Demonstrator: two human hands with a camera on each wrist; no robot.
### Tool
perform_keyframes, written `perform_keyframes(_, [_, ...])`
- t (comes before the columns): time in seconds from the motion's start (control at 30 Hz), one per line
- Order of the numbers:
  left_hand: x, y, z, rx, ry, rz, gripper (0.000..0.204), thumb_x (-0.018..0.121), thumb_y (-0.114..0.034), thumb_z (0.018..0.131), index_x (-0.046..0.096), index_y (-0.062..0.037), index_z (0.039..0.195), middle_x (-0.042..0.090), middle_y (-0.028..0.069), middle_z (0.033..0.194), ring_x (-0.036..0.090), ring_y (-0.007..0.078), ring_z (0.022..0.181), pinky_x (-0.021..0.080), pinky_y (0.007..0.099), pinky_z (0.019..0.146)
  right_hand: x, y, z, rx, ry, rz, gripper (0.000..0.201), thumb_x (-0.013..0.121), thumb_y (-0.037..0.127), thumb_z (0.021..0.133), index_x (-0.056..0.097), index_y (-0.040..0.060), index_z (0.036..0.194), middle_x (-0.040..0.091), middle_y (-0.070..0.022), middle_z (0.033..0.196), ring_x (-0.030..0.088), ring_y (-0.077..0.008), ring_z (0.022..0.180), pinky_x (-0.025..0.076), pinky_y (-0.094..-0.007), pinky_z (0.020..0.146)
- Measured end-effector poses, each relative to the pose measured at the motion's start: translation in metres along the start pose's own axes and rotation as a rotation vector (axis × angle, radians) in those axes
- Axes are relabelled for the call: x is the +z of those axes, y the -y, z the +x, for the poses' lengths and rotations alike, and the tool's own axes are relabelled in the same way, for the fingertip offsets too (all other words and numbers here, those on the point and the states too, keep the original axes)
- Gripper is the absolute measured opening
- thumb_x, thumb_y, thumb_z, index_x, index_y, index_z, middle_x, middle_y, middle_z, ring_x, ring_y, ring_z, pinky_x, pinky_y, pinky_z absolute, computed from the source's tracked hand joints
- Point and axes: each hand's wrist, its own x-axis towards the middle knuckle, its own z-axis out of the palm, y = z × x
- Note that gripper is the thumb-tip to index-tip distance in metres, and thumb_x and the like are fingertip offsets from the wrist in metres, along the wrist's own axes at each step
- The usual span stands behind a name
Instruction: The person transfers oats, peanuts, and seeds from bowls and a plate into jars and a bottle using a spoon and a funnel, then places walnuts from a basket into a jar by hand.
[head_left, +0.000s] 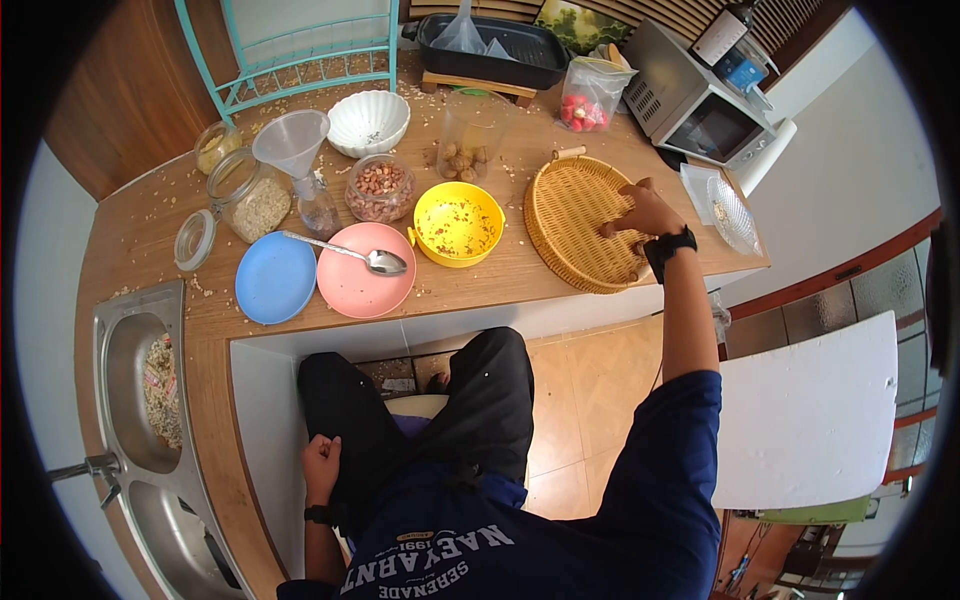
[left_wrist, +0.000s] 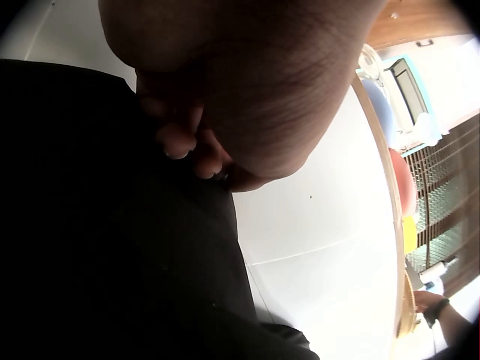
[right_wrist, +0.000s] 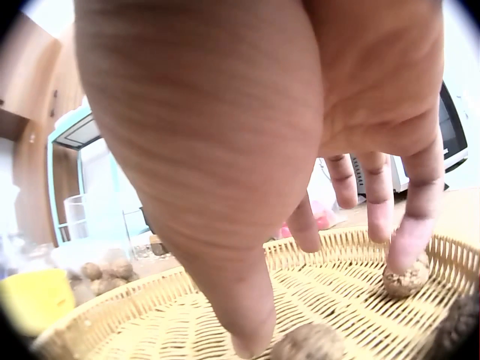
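My right hand [head_left: 650, 212] reaches into the round wicker basket [head_left: 565, 235] at the right of the counter. In the right wrist view its fingers are spread and point down. One fingertip is right at a walnut [right_wrist: 406, 277], and the thumb comes down beside another walnut [right_wrist: 309, 345]. A darker rounded thing [right_wrist: 459, 330] shows at that view's right edge. In the head view the hand hides part of the basket's inside. My left hand [head_left: 321, 466] rests on the black trousers with fingers loosely curled, holding nothing.
Left of the basket stand a yellow bowl [head_left: 458, 222], a clear container of walnuts [head_left: 466, 135], a jar of peanuts [head_left: 380, 190], a pink plate [head_left: 350, 290] with a spoon and a blue plate [head_left: 272, 280]. A microwave [head_left: 700, 110] stands behind right; a sink [head_left: 130, 440] lies left.
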Motion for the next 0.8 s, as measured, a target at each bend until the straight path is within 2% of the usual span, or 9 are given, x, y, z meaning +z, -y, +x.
perform_keyframes(0.07, [-0.001,-0.002,0.002,-0.027,0.021,0.014,0.032,0.068,-0.014,0.094,0.05,-0.0047,0.069,0.043,-0.0031,0.053,0.037,0.0042,0.051,0.03,0.0266,0.048,0.003,-0.005,0.003,0.017,-0.018,-0.026,0.09,0.091,0.047,0.06,0.061,0.0003,0.132,0.063,-0.022,0.128,0.055,-0.0366,0.125,0.047,-0.0379,0.103])
perform_keyframes(0.13, [-0.002,-0.005,0.002,-0.025,0.027,0.001,0.032,0.068,-0.014,0.094,0.05,-0.0047,0.069,0.043,-0.003,0.053,0.037,0.0043,0.051,0.03,0.0268,0.048,0.002,-0.002,0.008,0.182,0.185,0.142,0.095,0.09,0.047,0.064,0.054,0.0003,0.139,0.056,-0.0244,0.137,0.058,-0.0371,0.122,0.049,-0.0414,0.101])
perform_keyframes(0.23, [0.0,-0.003,0.0,-0.037,0.008,-0.006,0.032,0.068,-0.015,0.093,0.05,-0.0047,0.069,0.043,-0.0027,0.053,0.037,0.0046,0.051,0.03,0.0272,0.048,0.002,0.012,0.003,0.193,0.297,0.185,0.098,0.088,0.053,0.066,0.053,0.0024,0.141,0.055,-0.0247,0.139,0.056,-0.0349,0.126,0.049,-0.0433,0.1])
perform_keyframes(0.27, [0.001,-0.002,-0.001,-0.038,-0.009,0.004,0.032,0.068,-0.015,0.093,0.05,-0.0046,0.069,0.043,-0.0025,0.053,0.037,0.0048,0.051,0.031,0.0274,0.048,0.003,0.019,0.0,0.157,0.199,0.104,0.079,0.087,0.048,0.068,0.064,0.002,0.128,0.065,-0.0221,0.124,0.063,-0.0307,0.114,0.053,-0.0411,0.091])
perform_keyframes(0.37, [0.001,-0.007,-0.003,-0.022,-0.029,-0.005,0.032,0.069,-0.016,0.092,0.05,-0.0043,0.069,0.043,-0.0026,0.053,0.038,0.0052,0.051,0.031,0.0279,0.048,0.015,0.001,0.015,0.062,0.255,0.118,0.054,0.086,0.04,0.069,0.071,0.0017,0.104,0.072,-0.0151,0.099,0.069,-0.0259,0.091,0.054,-0.0388,0.078])
perform_keyframes(0.4, [0.0,-0.007,-0.002,-0.026,-0.036,-0.009,0.032,0.069,-0.016,0.092,0.05,-0.0043,0.069,0.043,-0.0026,0.053,0.038,0.0052,0.051,0.031,0.0279,0.048,0.028,-0.009,0.013,0.019,0.205,0.172,0.035,0.083,0.029,0.071,0.069,0.0012,0.088,0.069,-0.0079,0.079,0.066,-0.021,0.069,0.053,-0.0354,0.064])
perform_keyframes(0.5, [0.0,-0.009,-0.001,-0.056,-0.042,0.024,0.032,0.07,-0.017,0.091,0.052,-0.0031,0.069,0.045,-0.0002,0.052,0.039,0.0062,0.05,0.032,0.0285,0.048,0.034,-0.008,0.016,-0.155,0.172,-0.01,0.031,0.083,0.022,0.071,0.069,0.0014,0.091,0.068,-0.0079,0.078,0.065,-0.0184,0.063,0.052,-0.0331,0.057])
perform_keyframes(0.7, [-0.003,-0.006,-0.002,-0.016,-0.046,0.048,0.032,0.071,-0.018,0.09,0.054,-0.0012,0.07,0.049,0.0047,0.052,0.043,0.0085,0.049,0.034,0.0303,0.047,-0.008,0.045,-0.014,0.042,0.289,0.185,0.024,0.08,0.017,0.073,0.073,0.0016,0.09,0.068,-0.0063,0.073,0.065,-0.0153,0.067,0.053,-0.0319,0.062])
perform_keyframes(0.8, [-0.002,-0.005,-0.002,-0.035,-0.05,0.044,0.032,0.072,-0.018,0.09,0.054,-0.0015,0.069,0.048,0.0037,0.052,0.042,0.0086,0.049,0.034,0.0307,0.047,-0.044,0.078,-0.009,-0.269,-0.008,0.019,0.028,0.078,0.025,0.075,0.074,0.0032,0.092,0.071,-0.0114,0.079,0.068,-0.02,0.075,0.052,-0.0355,0.068])
